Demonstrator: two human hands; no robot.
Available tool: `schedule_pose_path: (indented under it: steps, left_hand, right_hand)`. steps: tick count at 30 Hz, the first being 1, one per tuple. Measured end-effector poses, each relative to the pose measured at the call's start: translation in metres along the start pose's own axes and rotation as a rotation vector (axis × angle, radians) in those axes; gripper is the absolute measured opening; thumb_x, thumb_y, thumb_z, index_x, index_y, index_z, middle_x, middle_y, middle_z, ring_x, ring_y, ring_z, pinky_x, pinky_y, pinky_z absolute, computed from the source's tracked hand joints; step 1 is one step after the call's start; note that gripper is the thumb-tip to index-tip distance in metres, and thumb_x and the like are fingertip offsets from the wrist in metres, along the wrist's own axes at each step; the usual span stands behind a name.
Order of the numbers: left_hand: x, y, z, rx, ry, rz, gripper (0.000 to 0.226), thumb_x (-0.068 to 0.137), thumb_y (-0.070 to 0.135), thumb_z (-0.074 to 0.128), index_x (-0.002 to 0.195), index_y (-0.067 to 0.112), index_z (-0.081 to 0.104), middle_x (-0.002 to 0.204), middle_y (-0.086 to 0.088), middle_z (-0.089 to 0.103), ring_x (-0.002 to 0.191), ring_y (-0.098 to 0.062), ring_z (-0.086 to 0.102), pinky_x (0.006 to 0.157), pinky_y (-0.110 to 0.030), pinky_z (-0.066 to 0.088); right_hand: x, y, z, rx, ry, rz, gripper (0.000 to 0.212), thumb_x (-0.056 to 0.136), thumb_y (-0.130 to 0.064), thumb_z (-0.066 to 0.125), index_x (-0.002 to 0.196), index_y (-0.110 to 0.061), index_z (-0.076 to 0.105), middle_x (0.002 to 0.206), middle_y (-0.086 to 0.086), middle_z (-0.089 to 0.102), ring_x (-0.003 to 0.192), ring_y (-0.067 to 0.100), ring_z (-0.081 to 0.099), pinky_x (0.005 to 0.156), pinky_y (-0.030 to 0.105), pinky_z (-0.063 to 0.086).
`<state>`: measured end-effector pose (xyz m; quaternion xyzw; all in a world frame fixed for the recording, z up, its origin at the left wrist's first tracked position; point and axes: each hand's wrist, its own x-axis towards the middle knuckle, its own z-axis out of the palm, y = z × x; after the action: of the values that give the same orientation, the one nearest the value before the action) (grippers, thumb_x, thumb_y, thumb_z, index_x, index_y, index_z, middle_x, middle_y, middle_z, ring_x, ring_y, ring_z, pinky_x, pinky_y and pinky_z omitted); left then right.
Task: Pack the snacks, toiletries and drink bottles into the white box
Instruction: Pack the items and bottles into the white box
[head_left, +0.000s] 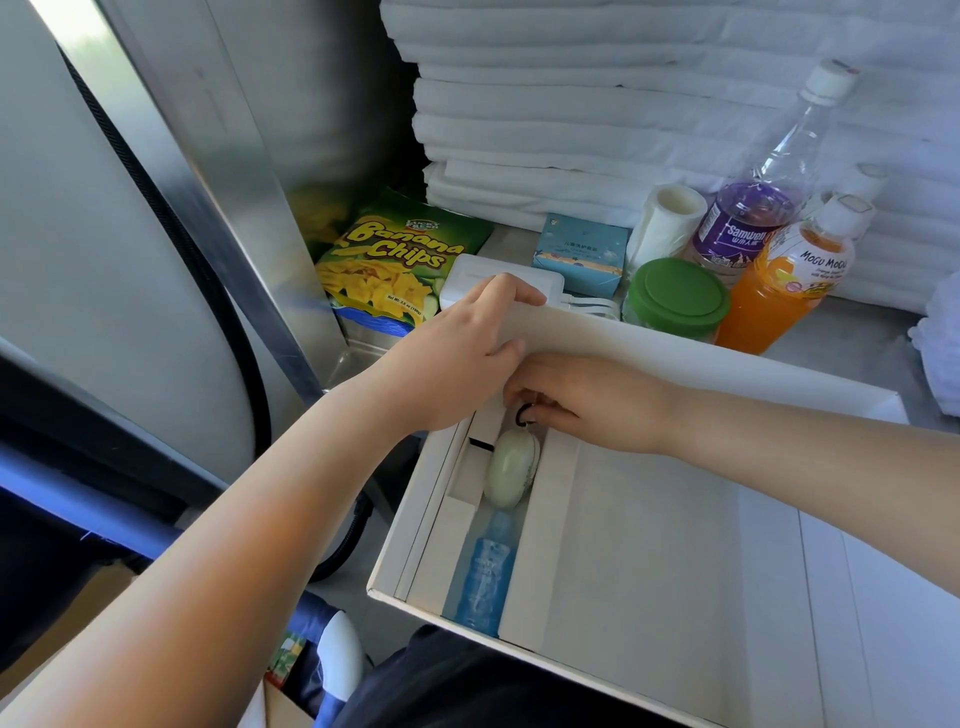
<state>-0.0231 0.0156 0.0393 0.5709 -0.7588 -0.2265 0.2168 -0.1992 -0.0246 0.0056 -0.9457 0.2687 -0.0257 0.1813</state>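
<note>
Entry: toiletry going into the box (675, 358), narrow slot at frame centre-left.
My left hand (457, 358) grips the far wall. My right hand (592, 405) pinches the loop of an oval case (511, 470), just above a blue bottle (485, 571). Next, I judge: release, then fetch the chips (384, 260), upper centre.

The light was bright and soft, a bit blue. The metal panel (208, 171) shone with glare. Faint shadows lay in the white box (675, 545). Lines bent near the edges, and corners were blurry.
</note>
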Motion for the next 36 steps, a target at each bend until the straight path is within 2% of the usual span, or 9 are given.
schedule_pose_path:
  steps: [5,9,13,18,21,26,31,34,36]
  left_hand:
    - [-0.001,0.003,-0.001,-0.013,-0.009,-0.006,0.036,0.095,0.021,0.044,0.130,0.027,0.037,0.127,0.008,0.041,0.103,-0.015,0.048,0.084,-0.031,0.042]
    - [0.000,0.002,-0.001,-0.006,-0.005,-0.005,0.036,0.095,0.022,0.044,0.129,0.029,0.036,0.116,0.015,0.035,0.097,-0.013,0.047,0.080,-0.029,0.043]
    - [0.000,0.001,0.000,-0.004,-0.001,0.010,0.036,0.096,0.022,0.045,0.130,0.028,0.035,0.115,0.015,0.033,0.098,-0.012,0.047,0.079,-0.026,0.043]
    - [0.001,0.000,0.000,-0.001,0.000,0.011,0.036,0.095,0.023,0.045,0.130,0.028,0.035,0.114,0.016,0.034,0.096,-0.012,0.047,0.079,-0.028,0.045]
    - [0.000,0.000,0.000,0.001,0.004,0.008,0.037,0.095,0.022,0.046,0.130,0.028,0.036,0.119,0.013,0.038,0.099,-0.013,0.048,0.081,-0.030,0.045]
    - [0.000,0.000,0.001,0.008,-0.003,0.003,0.037,0.095,0.021,0.045,0.130,0.029,0.035,0.131,0.007,0.041,0.100,-0.013,0.048,0.082,-0.031,0.046]
    - [0.000,-0.002,0.000,0.003,-0.001,-0.002,0.037,0.095,0.023,0.044,0.130,0.029,0.036,0.133,0.008,0.042,0.104,-0.016,0.050,0.086,-0.035,0.046]
    - [0.000,-0.001,0.000,-0.002,-0.005,0.003,0.036,0.096,0.022,0.044,0.131,0.028,0.036,0.132,0.008,0.042,0.102,-0.017,0.050,0.085,-0.038,0.049]
    - [0.000,-0.001,0.000,0.005,-0.007,0.004,0.037,0.096,0.021,0.044,0.131,0.028,0.036,0.132,0.008,0.042,0.101,-0.017,0.052,0.084,-0.040,0.049]
  right_hand:
    - [-0.003,0.004,-0.001,0.010,-0.080,-0.010,0.024,0.093,-0.011,0.052,0.113,-0.017,0.065,0.110,0.002,0.063,0.099,0.016,0.056,0.091,0.028,0.042]
    - [-0.006,0.008,0.004,-0.319,-0.033,-0.152,0.034,0.094,-0.010,0.050,0.123,-0.024,0.060,0.118,-0.002,0.061,0.113,0.020,0.052,0.097,0.031,0.039]
    - [-0.006,0.008,0.010,-0.617,-0.137,-0.161,0.038,0.096,-0.011,0.037,0.132,-0.017,0.045,0.131,0.005,0.049,0.121,0.026,0.044,0.100,0.038,0.037]
    - [-0.001,0.001,0.009,-0.642,-0.139,-0.101,0.027,0.093,-0.009,0.042,0.120,-0.010,0.045,0.111,0.009,0.056,0.103,0.027,0.054,0.084,0.038,0.046]
    - [0.004,0.002,0.013,-0.689,-0.162,-0.109,0.027,0.094,-0.007,0.040,0.119,-0.010,0.047,0.122,0.008,0.054,0.114,0.027,0.050,0.091,0.035,0.043]
    - [0.001,0.005,0.013,-0.668,-0.252,-0.108,0.035,0.095,-0.007,0.038,0.129,-0.012,0.044,0.135,0.007,0.047,0.125,0.027,0.042,0.102,0.037,0.036]
    - [-0.003,-0.004,-0.011,-0.317,-0.148,-0.026,0.037,0.090,0.002,0.044,0.124,-0.005,0.056,0.120,0.016,0.058,0.107,0.034,0.055,0.089,0.047,0.045]
    - [-0.010,-0.001,-0.023,-0.404,-0.028,-0.078,0.037,0.090,-0.003,0.041,0.119,-0.018,0.059,0.112,0.004,0.061,0.104,0.024,0.056,0.088,0.038,0.045]
    - [-0.016,-0.005,-0.026,-0.252,-0.022,-0.098,0.039,0.090,-0.002,0.046,0.120,-0.023,0.061,0.114,0.000,0.064,0.106,0.017,0.056,0.094,0.030,0.043]
